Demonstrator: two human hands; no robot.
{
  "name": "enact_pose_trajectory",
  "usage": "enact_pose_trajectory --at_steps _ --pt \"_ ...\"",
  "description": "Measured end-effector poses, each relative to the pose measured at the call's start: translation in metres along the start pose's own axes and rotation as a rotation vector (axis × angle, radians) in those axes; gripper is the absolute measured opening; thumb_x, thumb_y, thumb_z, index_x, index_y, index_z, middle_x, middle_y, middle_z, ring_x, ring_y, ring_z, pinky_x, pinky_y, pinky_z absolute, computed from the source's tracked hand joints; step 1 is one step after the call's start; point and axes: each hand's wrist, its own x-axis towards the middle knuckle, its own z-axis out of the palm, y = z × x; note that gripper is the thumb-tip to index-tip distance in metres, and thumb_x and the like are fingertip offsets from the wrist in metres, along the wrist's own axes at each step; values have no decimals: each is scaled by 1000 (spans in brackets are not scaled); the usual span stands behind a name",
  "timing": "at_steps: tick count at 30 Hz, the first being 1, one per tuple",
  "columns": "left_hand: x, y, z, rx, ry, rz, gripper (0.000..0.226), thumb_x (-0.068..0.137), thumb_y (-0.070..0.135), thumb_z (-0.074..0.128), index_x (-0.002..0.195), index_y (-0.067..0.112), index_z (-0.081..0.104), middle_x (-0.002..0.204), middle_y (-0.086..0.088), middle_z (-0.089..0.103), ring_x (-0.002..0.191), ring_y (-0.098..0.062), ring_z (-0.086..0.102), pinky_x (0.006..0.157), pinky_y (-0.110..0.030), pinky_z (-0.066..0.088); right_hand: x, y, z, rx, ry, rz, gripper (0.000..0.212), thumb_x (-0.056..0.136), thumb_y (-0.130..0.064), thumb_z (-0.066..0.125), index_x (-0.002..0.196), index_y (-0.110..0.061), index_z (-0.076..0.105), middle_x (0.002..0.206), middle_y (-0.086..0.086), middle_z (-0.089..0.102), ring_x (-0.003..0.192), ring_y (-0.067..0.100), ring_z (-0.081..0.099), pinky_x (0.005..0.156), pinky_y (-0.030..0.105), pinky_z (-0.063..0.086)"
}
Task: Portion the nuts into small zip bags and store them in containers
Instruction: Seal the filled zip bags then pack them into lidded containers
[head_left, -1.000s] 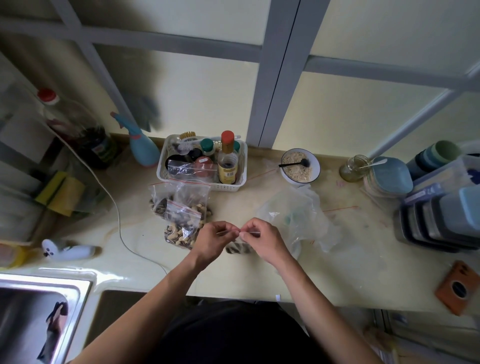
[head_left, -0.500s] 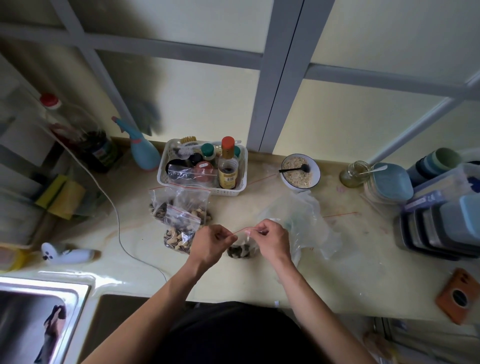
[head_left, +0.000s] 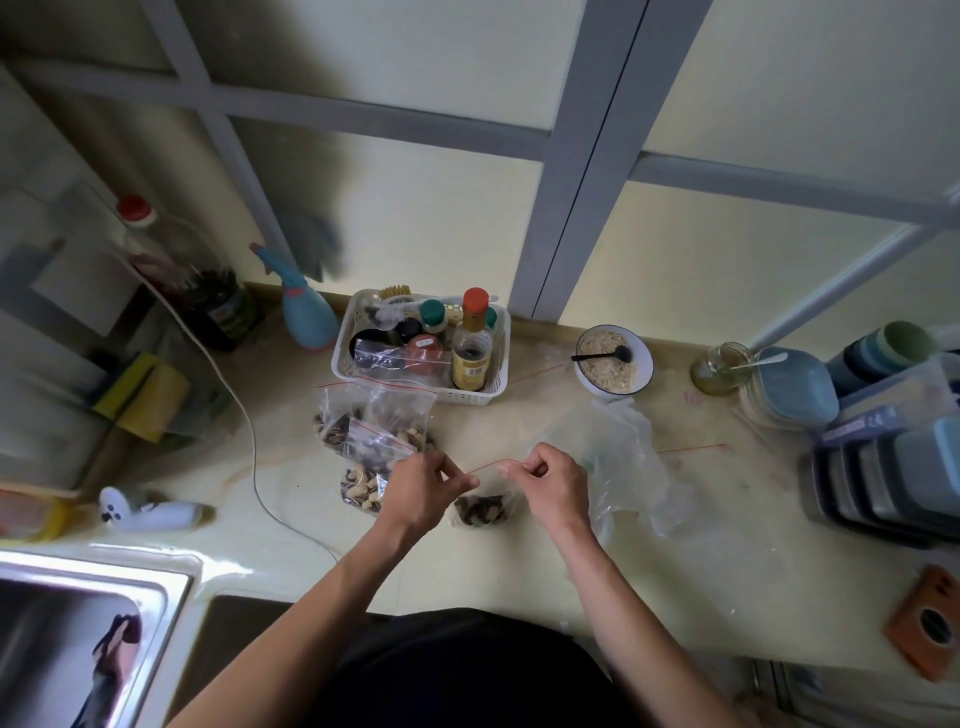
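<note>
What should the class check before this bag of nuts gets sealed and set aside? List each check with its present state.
1. Both hands grip the top: left hand and right hand pinch the red zip strip: ok.
2. Nuts sit low in the small zip bag: ok.
3. Strip fully pressed closed: cannot tell.
4. Filled bags kept together: ok.
5. Storage containers within reach: ok.

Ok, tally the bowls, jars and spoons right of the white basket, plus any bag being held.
bowl: 1
glass jar: 1
spoons: 2, the black spoon in the bowl and the white spoon in the glass jar
zip bag: 1, pinched at its top by the left hand and the right hand
Total: 5
</note>
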Motion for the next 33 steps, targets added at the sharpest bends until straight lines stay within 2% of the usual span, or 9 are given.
enact_pose_trajectory --at_steps 7,11,14,16,20,23,28,30,33 --pt "16 -1 -14 12 20 41 15 83 29 74 71 26 66 59 7 62 54 -3 53 57 -24 41 14 -5 1 52 -237 -58 35 82 -33 80 73 -16 51 65 -12 53 61 7 43 61 24 38" --pt "28 -2 -21 -27 21 74 13 84 22 74 73 25 67 59 8 58 55 -1 52 52 -15 36 23 -12 8 -61 -331 -96 33 78 -29 81 83 -20 49 77 -9 58 68 9 47 63 23 39" --pt "40 -1 -26 -38 35 113 7 85 23 74 79 22 70 68 7 65 59 -4 55 57 -19 43 37 -24 10 -171 -300 -135 17 85 -17 71 81 -26 57 73 -9 62 73 16 56 62 15 40" --pt "48 1 -30 -67 68 123 6 87 22 71 82 23 71 72 6 68 62 -6 57 61 -24 46 48 -34 13 -174 -258 -111 12 89 -14 67 88 -25 69 79 -11 68 82 16 62 70 19 44" --pt "57 3 -39 -132 177 107 13 91 14 63 97 25 69 64 6 61 55 -6 53 55 -23 45 69 -42 29 -95 -240 -8 13 93 -16 65 100 -21 74 96 -4 76 92 15 69 73 22 48" --pt "65 0 -47 -207 251 52 18 92 11 60 102 25 66 65 2 60 54 -4 52 54 -22 47 82 -45 39 0 -200 71 24 94 -18 65 117 -18 72 110 -3 74 101 16 69 80 22 50" --pt "81 -7 -55 -244 338 3 21 93 10 58 105 25 63 67 -1 59 53 -4 47 51 -22 42 94 -51 45 37 -121 134 10 95 -15 64 100 -19 71 93 -6 72 82 7 65 59 8 42" --pt "84 -10 -54 -248 327 0 20 94 9 57 106 25 63 67 0 59 54 -4 47 49 -17 39 98 -52 48 33 -105 135 11 96 -17 65 104 -20 71 94 -4 72 81 8 65 54 4 40" --pt "88 -12 -51 -230 321 19 20 92 10 58 103 26 64 69 0 60 56 -5 48 49 -16 38 101 -54 53 27 -93 144 14 96 -20 65 109 -18 71 99 -1 73 83 11 67 55 8 40"
